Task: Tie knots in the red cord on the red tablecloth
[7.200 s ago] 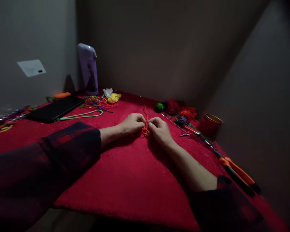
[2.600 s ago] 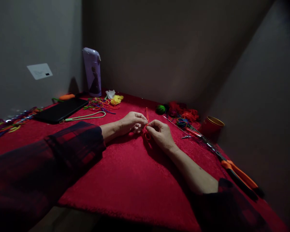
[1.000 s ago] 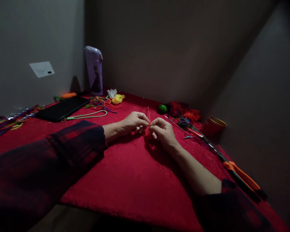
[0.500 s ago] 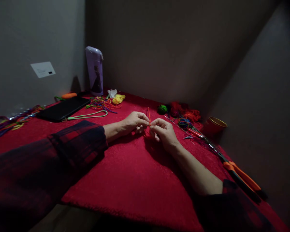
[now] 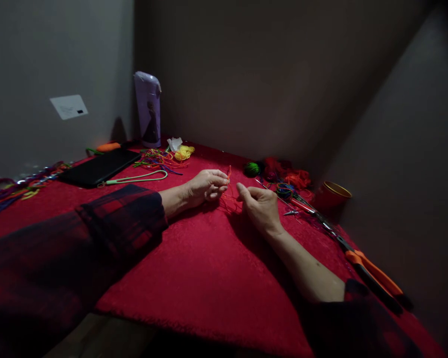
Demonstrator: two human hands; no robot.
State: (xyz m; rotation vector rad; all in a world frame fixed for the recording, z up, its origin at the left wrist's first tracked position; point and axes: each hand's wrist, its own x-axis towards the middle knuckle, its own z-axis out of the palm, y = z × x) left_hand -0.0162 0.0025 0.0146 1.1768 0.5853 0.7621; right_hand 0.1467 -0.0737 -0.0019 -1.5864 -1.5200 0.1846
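A thin orange-red cord (image 5: 229, 172) is pinched between the thumb and fingertips of my left hand (image 5: 209, 185), with a short loop standing up above the fingers. My right hand (image 5: 260, 205) is closed just to the right, a small gap away, thumb pressed to the curled fingers. A strand of the same cord runs below the left fingers towards it and appears gripped there. Loose ends hang over the red cloth (image 5: 194, 278); the knotting between the fingers is too small to make out.
At the left lie a black phone (image 5: 100, 168), a green cord loop (image 5: 138, 178) and coloured threads (image 5: 160, 158). A purple bottle (image 5: 148, 109) stands behind. On the right are yarn balls (image 5: 252, 169), a red cup (image 5: 330, 196) and orange-handled pliers (image 5: 375, 273).
My right hand has drawn away from the left towards the right, its fingers now more curled. My left hand keeps its pinch on the cord, shifted slightly up.
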